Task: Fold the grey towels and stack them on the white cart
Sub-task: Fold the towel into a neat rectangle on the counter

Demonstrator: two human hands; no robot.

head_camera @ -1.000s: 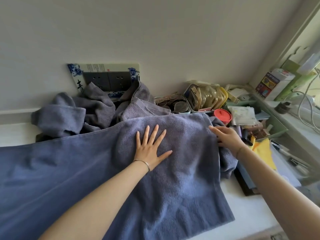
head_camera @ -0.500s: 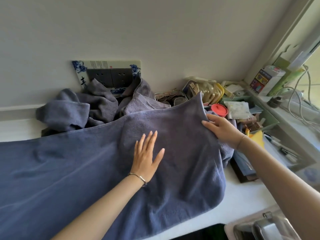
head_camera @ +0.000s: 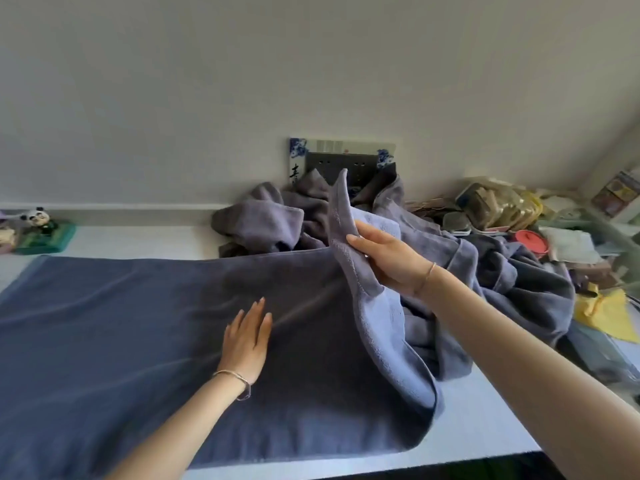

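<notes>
A large grey-blue towel (head_camera: 121,334) lies spread across the white surface (head_camera: 478,420). My left hand (head_camera: 246,341) rests flat on its middle, fingers straight. My right hand (head_camera: 384,261) grips the towel's right end and holds it lifted, so the far corner stands upright and the edge curves down to the front. Behind it a heap of crumpled grey towels (head_camera: 277,220) sits against the wall, and more grey cloth (head_camera: 519,289) lies bunched to the right. No white cart is in view.
A dark socket panel with a blue-and-white frame (head_camera: 341,157) is on the wall behind the heap. Cluttered small items, a red lid (head_camera: 531,240) and yellow cloth (head_camera: 602,313) fill the right side. A panda figure on a green tray (head_camera: 41,230) stands at the far left.
My right hand has lifted the towel's right end and carried it leftward over the towel. My left hand has slid toward me and stays flat. The view has shifted left.
</notes>
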